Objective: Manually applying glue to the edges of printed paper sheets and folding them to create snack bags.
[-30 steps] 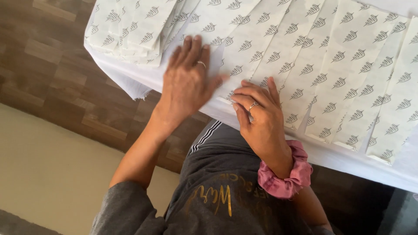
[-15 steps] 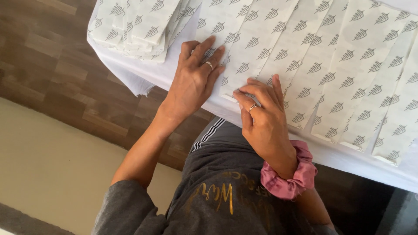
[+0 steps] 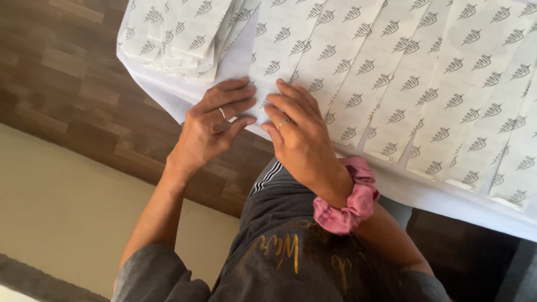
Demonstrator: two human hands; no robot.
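Both the left hand (image 3: pixel 210 126) and the right hand (image 3: pixel 296 131) lie flat with fingers spread, holding nothing, pressing 1 printed paper strip (image 3: pixel 274 61) on the white table (image 3: pixel 425 193), so it seems a smoothing step, and next needs firm, even pressure.

Stack of folded leaf-print bags (image 3: pixel 179 33) at table's (image 3: pixel 425 193) left corner, row of flat leaf-print strips (image 3: pixel 447 84) w/ overlap along near edge, wood floor (image 3: pixel 72 95) below.

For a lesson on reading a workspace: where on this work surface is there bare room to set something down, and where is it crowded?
Bare room is scarce. A plain white strip of the table cover runs along the near edge, below the row of patterned paper sheets. A small white gap lies between that row and the stacked sheets. It is most crowded where the left hand and right hand press the paper.
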